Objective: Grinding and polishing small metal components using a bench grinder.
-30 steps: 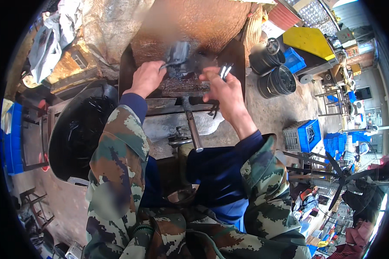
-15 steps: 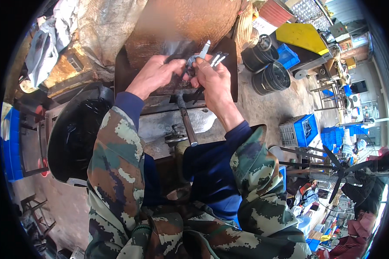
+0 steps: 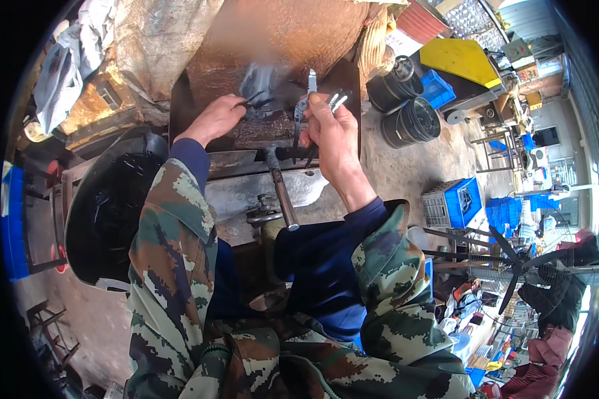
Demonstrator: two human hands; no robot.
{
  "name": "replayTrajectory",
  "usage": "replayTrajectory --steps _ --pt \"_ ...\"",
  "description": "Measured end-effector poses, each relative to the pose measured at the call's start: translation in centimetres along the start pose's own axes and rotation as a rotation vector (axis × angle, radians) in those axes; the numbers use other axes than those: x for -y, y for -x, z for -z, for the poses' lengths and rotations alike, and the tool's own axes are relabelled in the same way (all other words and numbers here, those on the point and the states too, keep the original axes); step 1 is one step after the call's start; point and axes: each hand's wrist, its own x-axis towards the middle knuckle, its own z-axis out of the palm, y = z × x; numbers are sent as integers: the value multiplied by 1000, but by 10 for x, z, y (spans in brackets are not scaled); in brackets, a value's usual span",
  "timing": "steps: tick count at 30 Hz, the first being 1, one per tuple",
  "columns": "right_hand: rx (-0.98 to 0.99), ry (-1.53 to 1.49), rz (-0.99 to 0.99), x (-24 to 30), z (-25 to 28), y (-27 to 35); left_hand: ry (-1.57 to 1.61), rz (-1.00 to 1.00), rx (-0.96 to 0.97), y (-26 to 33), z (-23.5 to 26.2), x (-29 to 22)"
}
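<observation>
the landmark here is the rusty brown metal tray (image 3: 206,100), its walls dark and its floor littered with small grey metal parts.

the left hand (image 3: 214,120) reaches into the tray from its near-left side, fingers pinched together on a thin dark metal rod (image 3: 254,98) that points toward the heap of small grey metal parts (image 3: 263,83) at the middle of the tray; whether the rod touches the heap is too blurred to tell.

the right hand (image 3: 329,130) is raised over the near-right part of the tray, closed around a bundle: a slim silvery metal tool (image 3: 311,83) standing upright out of the top of the fist, and a few short silver bolts (image 3: 336,101) held between the fingers just to the right of it. a dark handle end hangs below the fist toward the tray's front edge.

just in front of the tray, a steel hammer with a round grey shaft (image 3: 281,193) lies across the grey steel bench plate (image 3: 239,193), its head toward the tray. to the left of the tray sits a black welding helmet (image 3: 110,206). beyond the tray's right side two black round tubs (image 3: 406,110) stand on the concrete floor, with a blue plastic crate (image 3: 456,203) farther right.

both forearms wear camouflage sleeves over blue cuffs.
</observation>
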Motion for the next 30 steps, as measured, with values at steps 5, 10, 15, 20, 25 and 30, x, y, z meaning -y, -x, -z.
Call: replayTrajectory --steps 5,10,15,20,25,30 --pt "22 33 23 -1 5 0 53 35 73 -2 7 -4" --pt "65 -9 10 -1 5 0 72 0 62 -1 10 6" --pt "71 -14 -1 7 4 4 29 -49 47 2 13 -5" --pt "60 -28 -11 9 10 7 -284 45 39 2 18 -41" --pt "56 -19 -2 13 12 10 -456 135 56 10 32 -68" --pt "86 -58 39 21 10 15 325 -10 -133 27 34 -118"
